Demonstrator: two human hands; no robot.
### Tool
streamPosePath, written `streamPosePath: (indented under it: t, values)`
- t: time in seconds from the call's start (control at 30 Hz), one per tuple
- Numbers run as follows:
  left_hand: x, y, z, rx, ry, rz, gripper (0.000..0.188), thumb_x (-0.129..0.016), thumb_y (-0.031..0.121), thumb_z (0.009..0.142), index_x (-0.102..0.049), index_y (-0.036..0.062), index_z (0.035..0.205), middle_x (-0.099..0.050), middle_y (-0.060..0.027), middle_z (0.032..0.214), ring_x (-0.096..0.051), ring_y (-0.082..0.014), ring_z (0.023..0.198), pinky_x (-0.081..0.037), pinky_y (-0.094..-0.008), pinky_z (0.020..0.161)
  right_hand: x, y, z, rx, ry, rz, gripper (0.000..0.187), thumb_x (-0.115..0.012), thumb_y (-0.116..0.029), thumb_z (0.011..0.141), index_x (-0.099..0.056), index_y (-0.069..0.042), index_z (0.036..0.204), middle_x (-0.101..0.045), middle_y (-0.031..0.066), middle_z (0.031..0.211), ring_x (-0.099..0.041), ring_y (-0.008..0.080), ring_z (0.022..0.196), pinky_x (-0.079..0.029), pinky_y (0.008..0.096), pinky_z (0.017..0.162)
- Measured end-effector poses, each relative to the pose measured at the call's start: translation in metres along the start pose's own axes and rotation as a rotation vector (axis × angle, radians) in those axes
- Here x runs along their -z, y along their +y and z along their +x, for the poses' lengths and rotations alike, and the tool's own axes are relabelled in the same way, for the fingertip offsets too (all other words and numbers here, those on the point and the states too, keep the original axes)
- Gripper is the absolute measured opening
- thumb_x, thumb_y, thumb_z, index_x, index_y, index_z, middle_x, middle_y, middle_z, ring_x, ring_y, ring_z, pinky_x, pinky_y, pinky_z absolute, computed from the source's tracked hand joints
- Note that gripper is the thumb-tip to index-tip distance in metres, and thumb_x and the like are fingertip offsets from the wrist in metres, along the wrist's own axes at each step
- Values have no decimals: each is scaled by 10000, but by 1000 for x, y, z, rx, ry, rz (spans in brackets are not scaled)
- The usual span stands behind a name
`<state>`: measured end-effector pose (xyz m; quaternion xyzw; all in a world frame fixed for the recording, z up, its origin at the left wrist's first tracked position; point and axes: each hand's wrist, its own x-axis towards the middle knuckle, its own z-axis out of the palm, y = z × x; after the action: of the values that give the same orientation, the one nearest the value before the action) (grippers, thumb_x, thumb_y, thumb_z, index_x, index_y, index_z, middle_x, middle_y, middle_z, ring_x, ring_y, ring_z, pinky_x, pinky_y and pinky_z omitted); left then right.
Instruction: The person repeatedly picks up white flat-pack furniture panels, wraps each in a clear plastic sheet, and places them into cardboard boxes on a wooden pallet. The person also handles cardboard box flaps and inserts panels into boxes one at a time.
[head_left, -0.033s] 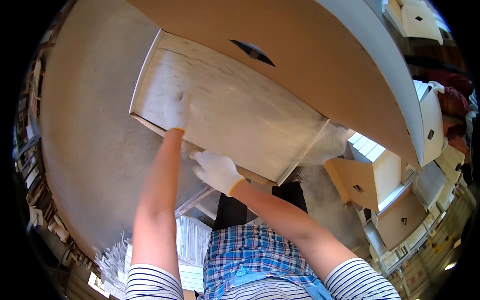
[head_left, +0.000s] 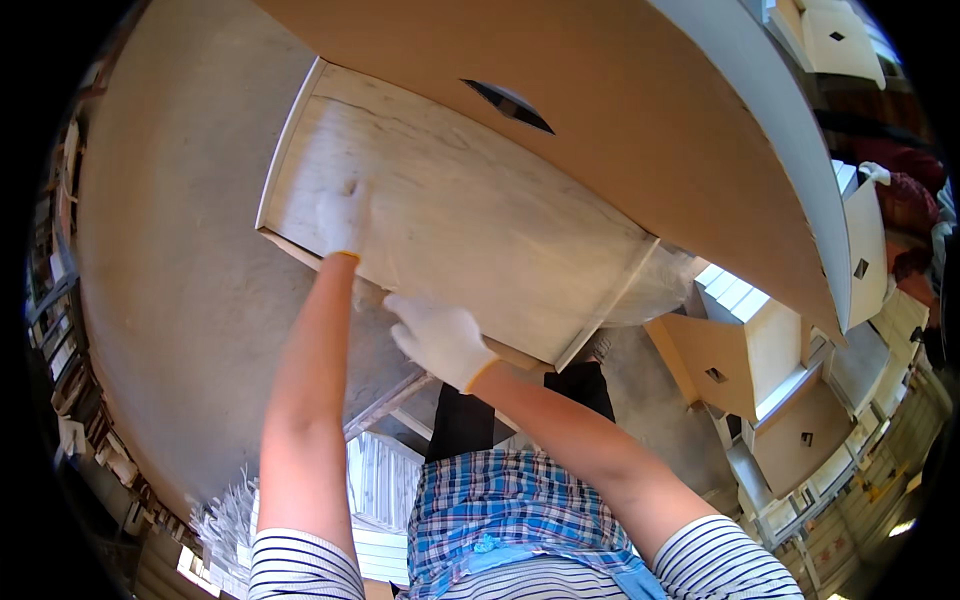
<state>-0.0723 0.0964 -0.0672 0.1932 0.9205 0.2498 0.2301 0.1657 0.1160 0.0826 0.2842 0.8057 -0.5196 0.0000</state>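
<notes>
My left hand [head_left: 343,222], in a white glove with a yellow cuff, is over the left part of a pale, streaked panel [head_left: 450,200] with raised edges. Motion smears its fingers, so their hold is unclear. At the panel's near edge, my right hand [head_left: 440,340] wears a matching glove, its fingers reaching left and slightly apart. Nothing shows in its grasp. Clear plastic film [head_left: 650,285] sticks out past the panel's right end. Along the far side rises a large brown cardboard sheet [head_left: 640,130] with a diamond-shaped hole.
Open cardboard boxes [head_left: 705,365] with white pieces stand to the right. Below the panel are a metal bar [head_left: 385,405] and stacked white strips [head_left: 385,480]. Bundled pale strips [head_left: 228,515] lie at lower left. Another person's gloved hand [head_left: 875,173] shows at far right.
My left hand has shifted a little to the left over the panel. My right hand has moved slightly upward along the near edge. The panel and cardboard look nearly the same.
</notes>
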Motion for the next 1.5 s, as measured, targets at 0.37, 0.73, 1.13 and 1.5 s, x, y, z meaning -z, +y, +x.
streamPosePath:
  t: [0.37, 0.73, 1.13, 1.5]
  values:
    - [51, 47, 41, -196, 18, 11, 359, -693, 392, 855, -705, 37, 905, -659, -177, 794, -604, -282, 674, -470, -361, 667, 131, 102, -66, -369, 385, -957, 689, -759, -286, 747, -516, -245, 1390, -489, 117, 1360, -423, 334, 1293, -385, 520, 1002]
    - [43, 45, 44, -187, -13, 20, 373, -656, 416, 869, -696, 47, 908, -650, -184, 802, -572, -330, 680, -461, -381, 670, 142, 144, -95, -42, 409, -864, 214, -732, -188, 733, -648, -175, 930, -648, -15, 955, -624, 234, 931, -477, 414, 794]
    - [36, 47, 48, -237, -11, 105, 320, -682, 321, 883, -718, 20, 982, -713, -78, 845, -611, -149, 757, -485, -305, 738, 133, 183, -57, 194, 174, -820, 220, -660, -139, 733, -638, -133, 951, -623, 11, 966, -627, 218, 864, -506, 376, 690]
    - [49, 48, 47, -292, 7, 161, 322, -659, 378, 882, -724, 75, 970, -697, -155, 870, -660, -288, 763, -494, -359, 711, 80, 94, -110, -96, -14, -529, 111, -645, -224, 849, -620, -118, 870, -612, 75, 784, -628, 267, 679, -492, 422, 597]
